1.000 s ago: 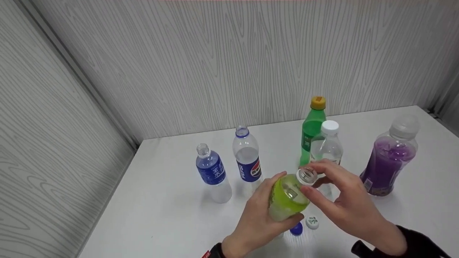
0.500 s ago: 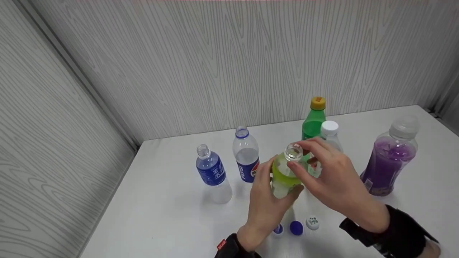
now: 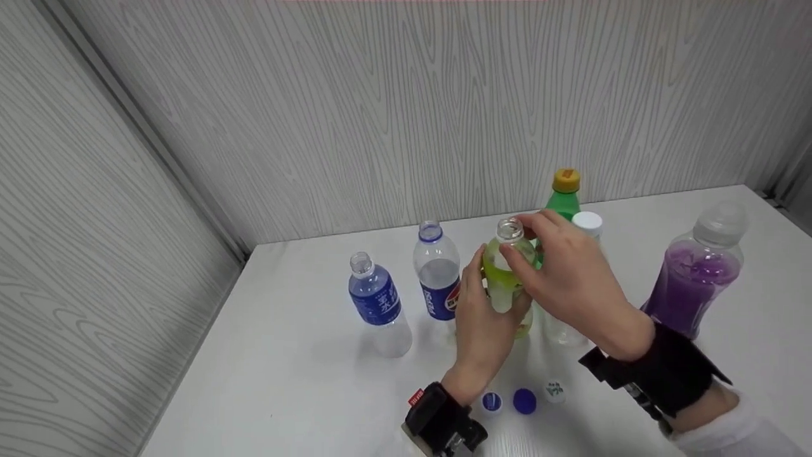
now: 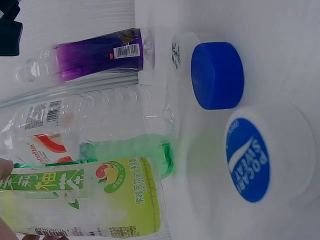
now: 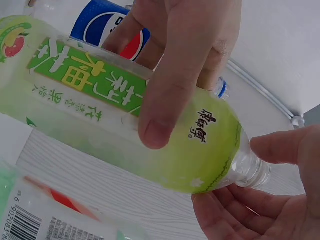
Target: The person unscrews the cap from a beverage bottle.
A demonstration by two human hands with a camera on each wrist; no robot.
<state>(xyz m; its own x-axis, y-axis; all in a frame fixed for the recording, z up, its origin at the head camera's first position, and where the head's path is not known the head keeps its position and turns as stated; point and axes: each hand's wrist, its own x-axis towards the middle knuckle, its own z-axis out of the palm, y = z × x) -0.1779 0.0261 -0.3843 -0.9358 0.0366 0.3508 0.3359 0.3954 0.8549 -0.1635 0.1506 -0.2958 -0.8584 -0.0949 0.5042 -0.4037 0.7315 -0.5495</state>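
Observation:
My left hand point(image 3: 482, 324) grips the body of a clear tea bottle point(image 5: 195, 145) with a yellow-green label. The bottle's mouth is uncapped, and it stands nearly upright in the head view. My right hand point(image 3: 564, 273) pinches its neck, thumb point(image 5: 280, 147) on one side and fingers beneath in the right wrist view. The base of the bottle point(image 4: 145, 200) is close over the table in the left wrist view. Three caps lie in front of my hands: a white one with a blue Pocari Sweat print point(image 3: 491, 402), a blue one point(image 3: 524, 401) and a white one with green print point(image 3: 555, 391).
Left of my hands stand an uncapped blue-labelled bottle point(image 3: 380, 304) and an uncapped Pepsi bottle point(image 3: 438, 273). Behind my right hand are a green bottle with yellow cap point(image 3: 566, 181) and a clear white-capped bottle point(image 3: 587, 222). A bottle of purple liquid point(image 3: 688, 285) stands right.
Both hands have carried the tea bottle away from me toward the back, and it has tipped from leaning to nearly upright. The caps beneath have come fully into view.

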